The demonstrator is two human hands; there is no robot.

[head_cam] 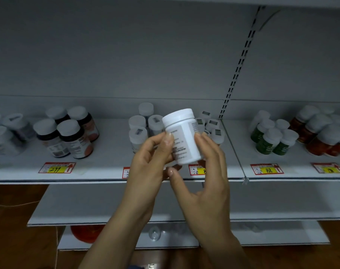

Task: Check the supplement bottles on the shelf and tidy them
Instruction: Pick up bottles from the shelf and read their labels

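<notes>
A white supplement bottle (184,134) with a white cap and a printed label is held up in front of the shelf (111,171), tilted slightly left. My left hand (151,162) grips its left side with thumb and fingers curled round it. From the right, my right hand (206,175) holds the bottle, fingers along its side and thumb under its base. Behind it on the shelf stand several small white bottles (140,129), partly hidden by the held one.
Dark-labelled bottles (68,134) stand at the left, green-labelled bottles (270,138) and orange-red ones (320,133) at the right. Red and yellow price tags (57,167) line the shelf's front edge. Lower shelves (87,206) jut out below. A slotted upright (237,68) divides the back panel.
</notes>
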